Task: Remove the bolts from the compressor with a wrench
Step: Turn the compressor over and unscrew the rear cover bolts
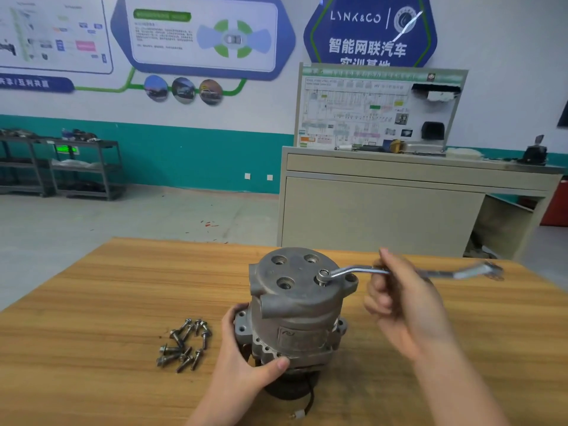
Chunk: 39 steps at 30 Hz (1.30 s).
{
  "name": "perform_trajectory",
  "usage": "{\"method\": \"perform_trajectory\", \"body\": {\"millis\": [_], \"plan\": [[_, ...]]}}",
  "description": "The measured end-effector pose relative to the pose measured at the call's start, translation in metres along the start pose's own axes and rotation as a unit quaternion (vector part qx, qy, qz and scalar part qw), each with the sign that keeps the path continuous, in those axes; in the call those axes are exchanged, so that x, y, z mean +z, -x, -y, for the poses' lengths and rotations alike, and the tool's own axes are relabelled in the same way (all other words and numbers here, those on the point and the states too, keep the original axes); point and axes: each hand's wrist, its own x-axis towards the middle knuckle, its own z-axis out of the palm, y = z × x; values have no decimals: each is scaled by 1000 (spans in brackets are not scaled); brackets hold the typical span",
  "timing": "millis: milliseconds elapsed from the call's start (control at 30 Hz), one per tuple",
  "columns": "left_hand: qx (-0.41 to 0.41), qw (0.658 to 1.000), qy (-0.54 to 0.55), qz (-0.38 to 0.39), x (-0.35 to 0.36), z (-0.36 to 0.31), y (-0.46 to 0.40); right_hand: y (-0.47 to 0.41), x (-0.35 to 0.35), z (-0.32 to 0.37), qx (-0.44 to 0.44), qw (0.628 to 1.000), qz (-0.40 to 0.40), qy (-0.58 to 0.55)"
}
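Head view: everything below is placed relative to the compressor, which stands on end on the wooden table, near its middle; read from left to right.
Loose bolts: a heap of bolts lies on the table just left of the compressor; roughly a dozen, though they overlap and an exact count cannot be had.
Left hand: the left hand grips the compressor's lower flange from the left, thumb curled round the front; it steadies the body.
Empty holes: three open bolt holes show on the compressor's top face; two at the back, one front left.
Last bolt: one bolt seat on the top face, front right, is covered by the wrench ring; the bolt head itself is hidden.
Wrench: one offset ring wrench reaches from the top face out to the right; its far end is blurred.
Right hand: the right hand pinches the wrench shaft to the right of the compressor, fingers curled about it.
Progress: judged nearly done; three of four top bolts are out; one is left to turn loose and lift away.
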Motion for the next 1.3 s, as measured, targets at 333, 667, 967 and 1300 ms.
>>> {"method": "perform_trajectory", "body": {"millis": [333,667,967,1300], "plan": [[-4,999,25,20,-3,2,-1,-92,55,25,234,919,135,287],[-3,1000,7,-9,-3,5,-2,-38,36,30,-15,993,85,-85],[3,999,-15,-40,2,12,1,11,15,-20,-364,887,-110,263],[8,999,-3,-49,3,13,3,41,51,-42,-488,750,-95,437]]}}
